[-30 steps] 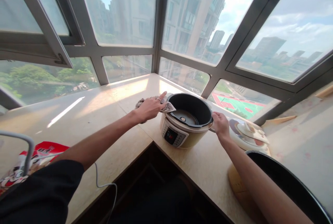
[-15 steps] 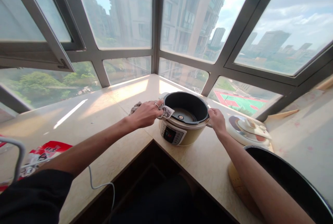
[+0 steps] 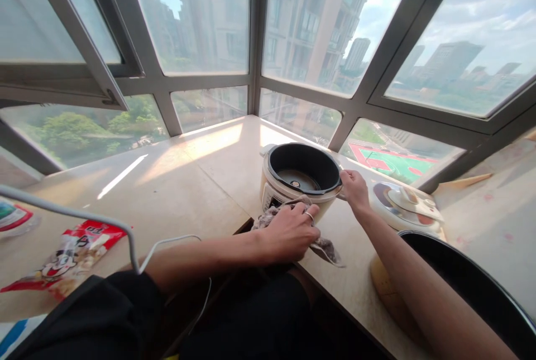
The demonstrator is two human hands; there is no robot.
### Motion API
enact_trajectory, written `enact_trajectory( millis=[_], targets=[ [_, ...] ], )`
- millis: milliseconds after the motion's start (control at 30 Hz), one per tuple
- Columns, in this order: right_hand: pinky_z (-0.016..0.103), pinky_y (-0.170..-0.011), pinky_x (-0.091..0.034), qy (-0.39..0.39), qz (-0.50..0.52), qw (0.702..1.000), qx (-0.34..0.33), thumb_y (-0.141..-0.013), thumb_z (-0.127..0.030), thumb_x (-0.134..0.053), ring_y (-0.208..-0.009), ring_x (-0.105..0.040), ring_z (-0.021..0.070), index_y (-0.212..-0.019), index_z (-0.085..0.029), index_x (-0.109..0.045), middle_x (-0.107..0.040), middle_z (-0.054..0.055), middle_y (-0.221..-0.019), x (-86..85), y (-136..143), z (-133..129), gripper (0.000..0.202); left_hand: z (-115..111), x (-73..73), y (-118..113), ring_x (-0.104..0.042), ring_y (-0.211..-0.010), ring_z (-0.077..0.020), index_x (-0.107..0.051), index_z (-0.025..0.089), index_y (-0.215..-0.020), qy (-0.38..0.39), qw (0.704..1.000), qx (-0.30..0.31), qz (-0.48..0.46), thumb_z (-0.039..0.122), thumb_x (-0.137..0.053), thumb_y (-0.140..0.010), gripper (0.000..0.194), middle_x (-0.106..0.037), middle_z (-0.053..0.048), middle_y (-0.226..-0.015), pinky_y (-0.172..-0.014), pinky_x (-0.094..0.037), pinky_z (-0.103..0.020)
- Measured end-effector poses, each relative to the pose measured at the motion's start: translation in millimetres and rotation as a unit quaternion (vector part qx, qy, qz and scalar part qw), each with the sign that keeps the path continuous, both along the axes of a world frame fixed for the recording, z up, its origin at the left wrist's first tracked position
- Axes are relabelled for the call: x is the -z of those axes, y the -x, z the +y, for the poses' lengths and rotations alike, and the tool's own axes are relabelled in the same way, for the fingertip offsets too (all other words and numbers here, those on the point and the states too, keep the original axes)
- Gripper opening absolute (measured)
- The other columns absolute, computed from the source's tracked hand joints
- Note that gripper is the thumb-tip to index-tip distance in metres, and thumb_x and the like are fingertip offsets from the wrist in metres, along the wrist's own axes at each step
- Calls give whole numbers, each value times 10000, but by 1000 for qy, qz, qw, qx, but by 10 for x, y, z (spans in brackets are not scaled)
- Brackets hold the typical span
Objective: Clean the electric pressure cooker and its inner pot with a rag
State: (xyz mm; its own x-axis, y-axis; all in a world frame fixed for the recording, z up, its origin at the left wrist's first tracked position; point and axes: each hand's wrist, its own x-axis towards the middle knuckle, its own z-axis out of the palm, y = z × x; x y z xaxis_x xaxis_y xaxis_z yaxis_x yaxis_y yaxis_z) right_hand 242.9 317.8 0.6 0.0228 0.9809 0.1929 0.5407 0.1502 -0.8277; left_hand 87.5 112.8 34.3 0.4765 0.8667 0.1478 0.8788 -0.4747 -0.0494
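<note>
My left hand (image 3: 291,231) has moved to the cooker (image 3: 301,181)'s front, clutching a cloth (image 3: 268,216); my right hand (image 3: 354,188) grips its side

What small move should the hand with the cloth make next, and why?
Probably a gentle wipe across the front of the cooker: the left hand holds the cloth there, partly hiding the control panel, while the right hand grips the cooker at its side, which may steady it.

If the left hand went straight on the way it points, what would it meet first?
Probably the right forearm, which crosses its line; but the cooker's side lies close to that path, and depth is unclear.
</note>
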Motion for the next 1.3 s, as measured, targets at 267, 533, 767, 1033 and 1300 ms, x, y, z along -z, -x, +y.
enact_trajectory(
  millis=[267,533,767,1033,1300],
  targets=[
    [392,-871,-442,-12,10,1000,1,-801,-493,-507,-948,-629,291,-916,-200,-656,-720,109,-1002,0,3,-7,349,145,247,-392,-533,-978,-283,-668,216,-1152,-62,995,-16,-82,236,-561,-862,310,-472,-165,-1361,-744,-519,-413],
    [359,-855,-446,1,0,1000,-19,-846,-478,-474,-951,-628,268,-957,-193,-634,-707,110,-1018,2,-7,24,345,351,491,-496,-510,-984,-282,-628,244,-1269,-118,991,57,-39,264,-472,-944,361,-471,-148,-1392,-734,-466,-404],
    [366,-898,-449,20,-5,999,-32,-869,-501,-468,-1002,-624,263,-1014,-209,-623,-694,105,-1092,25,-27,81,361,593,853,-516,-520,-1056,-293,-635,201,-1179,-95,991,92,-9,225,-480,-945,282,-492,-147,-1386,-756,-477,-398],
    [379,-910,-463,7,6,999,-39,-866,-486,-474,-1015,-617,261,-978,-212,-616,-698,97,-1086,45,-36,90,328,271,1116,-303,-556,-1065,-302,-665,281,-1279,-154,986,-5,-67,172,-541,-881,431,-495,-140,-1429,-788,-527,-425],
    [369,-898,-471,4,12,999,-31,-855,-480,-485,-1013,-625,260,-970,-208,-622,-704,98,-1062,36,-28,66,326,-189,1002,265,-524,-1220,-300,-704,307,-1266,-255,952,-74,-154,90,-547,-783,552,-463,-129,-1429,-970,-526,-443]
  ],
)
